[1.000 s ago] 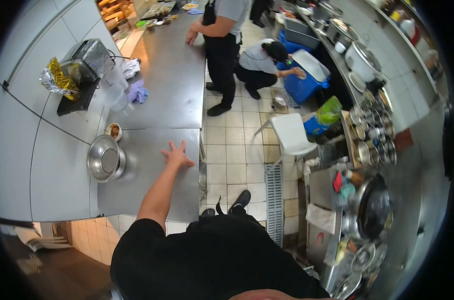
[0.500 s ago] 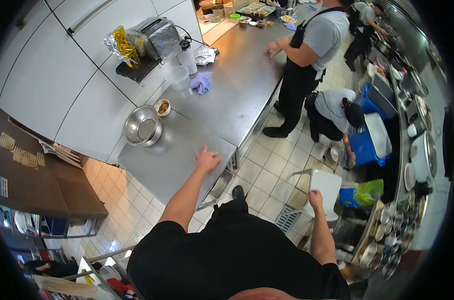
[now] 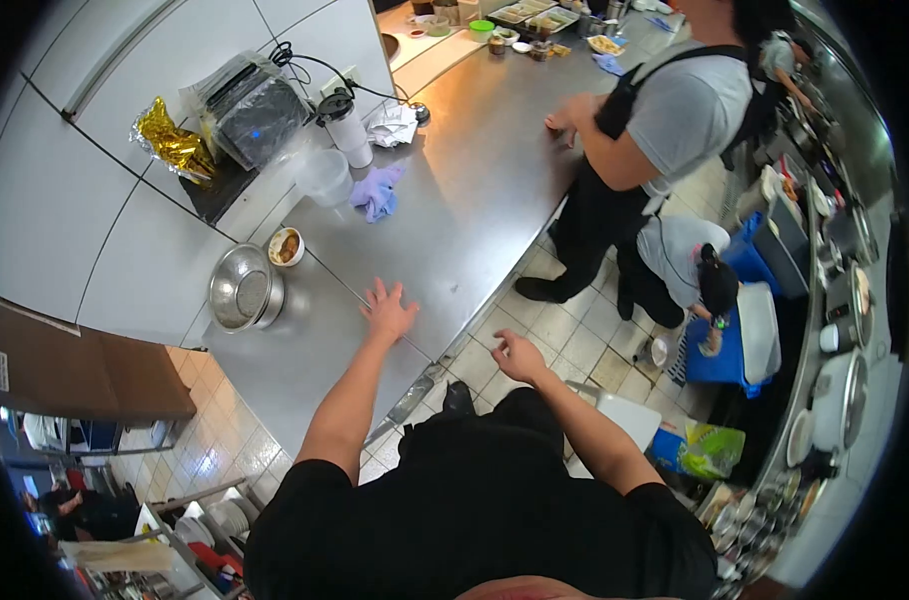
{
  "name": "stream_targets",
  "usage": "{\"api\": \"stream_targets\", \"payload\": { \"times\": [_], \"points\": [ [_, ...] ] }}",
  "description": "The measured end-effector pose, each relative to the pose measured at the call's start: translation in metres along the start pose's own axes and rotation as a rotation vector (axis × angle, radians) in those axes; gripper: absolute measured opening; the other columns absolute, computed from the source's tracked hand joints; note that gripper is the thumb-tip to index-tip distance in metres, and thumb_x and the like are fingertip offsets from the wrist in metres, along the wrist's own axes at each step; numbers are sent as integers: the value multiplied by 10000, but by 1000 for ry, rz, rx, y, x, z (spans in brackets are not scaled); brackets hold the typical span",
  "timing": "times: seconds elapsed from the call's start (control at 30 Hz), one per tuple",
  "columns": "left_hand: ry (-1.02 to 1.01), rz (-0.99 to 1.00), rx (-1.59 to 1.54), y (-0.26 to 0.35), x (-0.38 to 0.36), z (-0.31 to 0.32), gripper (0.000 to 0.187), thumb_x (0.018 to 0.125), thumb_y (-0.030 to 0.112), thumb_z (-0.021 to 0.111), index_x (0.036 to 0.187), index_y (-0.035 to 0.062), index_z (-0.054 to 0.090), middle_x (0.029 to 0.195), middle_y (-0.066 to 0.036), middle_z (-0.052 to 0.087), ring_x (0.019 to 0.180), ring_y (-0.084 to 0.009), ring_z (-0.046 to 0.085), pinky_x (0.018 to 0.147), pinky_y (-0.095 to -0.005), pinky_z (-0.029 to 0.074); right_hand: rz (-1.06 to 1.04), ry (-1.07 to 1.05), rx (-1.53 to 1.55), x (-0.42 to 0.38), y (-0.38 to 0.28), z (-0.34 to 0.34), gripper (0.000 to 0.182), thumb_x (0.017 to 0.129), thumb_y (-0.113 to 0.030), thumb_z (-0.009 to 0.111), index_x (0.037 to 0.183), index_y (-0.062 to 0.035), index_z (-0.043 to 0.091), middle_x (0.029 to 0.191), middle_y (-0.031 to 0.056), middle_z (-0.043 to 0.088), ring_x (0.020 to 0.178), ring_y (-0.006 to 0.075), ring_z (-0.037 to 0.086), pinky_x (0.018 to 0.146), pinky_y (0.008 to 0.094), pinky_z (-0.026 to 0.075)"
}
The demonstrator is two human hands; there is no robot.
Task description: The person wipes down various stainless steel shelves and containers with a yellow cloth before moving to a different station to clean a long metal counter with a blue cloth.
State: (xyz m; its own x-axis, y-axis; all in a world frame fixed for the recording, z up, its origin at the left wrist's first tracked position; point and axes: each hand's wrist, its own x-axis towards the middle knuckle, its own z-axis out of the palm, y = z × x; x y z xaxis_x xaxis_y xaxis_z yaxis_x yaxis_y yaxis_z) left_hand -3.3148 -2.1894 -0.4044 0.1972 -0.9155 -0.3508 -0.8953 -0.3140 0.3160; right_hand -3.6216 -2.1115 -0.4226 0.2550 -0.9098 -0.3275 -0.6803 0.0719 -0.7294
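Observation:
My left hand (image 3: 390,312) is spread over the steel counter (image 3: 325,350) near the seam between its two panels, with nothing in it. Off the counter's front edge hangs my right hand (image 3: 518,356), above the tiled floor; its fingers are loosely bent and apart, holding nothing. To the left of my left hand sit a steel colander (image 3: 237,290) and a small white bowl (image 3: 287,247) with brown food inside. Farther up the counter lie a purple cloth (image 3: 378,192), a clear plastic tub (image 3: 324,180) and a white tumbler with a dark lid (image 3: 347,132).
A co-worker (image 3: 675,130) stands at the counter's right side, one hand on it. Another person (image 3: 680,265) bends beside a blue bin (image 3: 727,340). A white stool (image 3: 625,418) stands right of my legs. Plastic-wrapped equipment (image 3: 250,110) is by the wall.
I have moved forward along the counter. My left hand has shifted onto the panel seam with its fingers spread. My right hand has swung forward from over the stool, and its fingers have loosened.

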Motion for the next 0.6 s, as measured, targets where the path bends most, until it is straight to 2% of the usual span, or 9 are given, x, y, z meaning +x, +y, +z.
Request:
{"api": "stream_targets", "payload": {
  "times": [0.03,0.13,0.23,0.3,0.37,0.47,0.5,0.57,0.6],
  "points": [
    [-7,-26,18,9,4,0,724,879,521,644,1500,215,433,1647,-164,149,1511,-429,96,1185,-648,98,-32,-29,11,23,-15,-10,449,857,-264,659,1246,-51,583,988,179,688,1003,354,648,889,435,516],
    [147,-138,-30,31,13,25,725,894,560,608,1498,204,424,1647,-170,140,1512,-436,72,1182,-659,52,-275,-51,-40,103,-46,-29,462,858,-257,649,1262,-49,567,1064,191,670,1056,364,623,901,462,502],
    [261,-231,-101,40,23,44,725,905,570,589,1493,186,411,1640,-170,164,1510,-445,56,1173,-671,35,-486,-21,-215,184,-83,-39,453,849,-228,657,1261,-60,574,1196,209,607,1131,379,578,944,471,482],
    [306,-346,-215,44,30,47,741,910,569,580,1499,163,386,1636,-167,176,1509,-451,44,1168,-677,37,-525,-113,-272,239,-110,-41,495,830,-219,666,1289,-65,565,1330,218,514,1247,395,492,1003,507,443],
    [365,-440,-270,53,47,51,766,912,568,574,1504,131,360,1633,-162,185,1508,-455,38,1165,-680,34,-567,-94,-323,291,-134,-33,514,847,-242,657,1317,-74,540,1368,213,480,1293,382,448,1049,493,403],
    [446,-510,-148,74,60,56,818,908,569,571,1506,69,323,1631,-157,192,1509,-453,38,1164,-678,13,-637,-30,-327,365,-172,-25,586,860,-261,656,1392,-89,481,1436,232,422,1342,404,397,1090,522,351],
    [453,-517,-40,80,60,58,836,904,571,571,1502,46,315,1631,-157,193,1510,-452,38,1164,-677,1,-682,26,-327,384,-180,-22,586,862,-279,657,1391,-89,491,1447,226,415,1347,408,390,1094,536,340],
    [470,-499,-22,83,63,57,853,897,569,580,1495,21,315,1631,-161,191,1510,-452,36,1165,-672,-8,-765,114,-330,412,-185,-13,587,866,-315,658,1388,-89,510,1469,215,402,1359,415,376,1103,565,319],
    [469,-501,-13,82,62,56,862,894,568,584,1491,8,314,1631,-163,190,1510,-452,35,1166,-670,-13,-737,58,-316,419,-185,-15,545,867,-335,656,1341,-85,558,1462,207,415,1359,408,376,1112,573,302]
  ]
}}
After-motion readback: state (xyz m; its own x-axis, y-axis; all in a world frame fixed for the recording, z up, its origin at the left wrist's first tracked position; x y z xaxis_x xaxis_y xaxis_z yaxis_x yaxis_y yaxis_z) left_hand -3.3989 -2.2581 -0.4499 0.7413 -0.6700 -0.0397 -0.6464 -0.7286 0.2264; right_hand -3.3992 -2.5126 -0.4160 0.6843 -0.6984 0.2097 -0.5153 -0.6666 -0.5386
